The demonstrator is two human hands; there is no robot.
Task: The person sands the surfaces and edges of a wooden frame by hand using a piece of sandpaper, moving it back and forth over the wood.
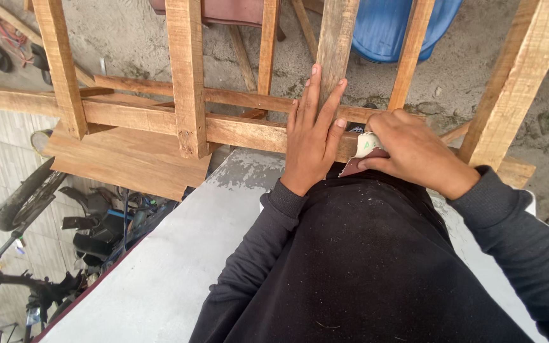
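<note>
Hands in view: two, both belonging to the person wearing the camera, both in dark sleeves. Left hand (pixel 311 136) lies flat on the wooden frame (pixel 185 124), palm down, fingers straight and only slightly spread; the middle fingers run up along one upright slat (pixel 337 38) while the palm covers the horizontal rail (pixel 243 130). It grips nothing, only presses. Right hand (pixel 414 152) sits just beside the left, to its right, fingers curled and pressed together around a folded piece of sandpaper (pixel 365 152); pale backing shows at the top, reddish-brown grit face at the lower edge. The sandpaper touches the rail close to the left wrist.

Upright slats counted across the frame: six clearly seen, from the far left one to the thick post (pixel 519 76) at right. Horizontal rails: two long ones, stacked close. One flat board (pixel 128 162) hangs below the rail at left.

Frame rests against a grey slab (pixel 160 267) in front of the person's dark torso. Beyond: one blue plastic container (pixel 389 25) on the concrete ground (pixel 128 38). One bicycle (pixel 27 203) stands at lower left; only part of it shows.
</note>
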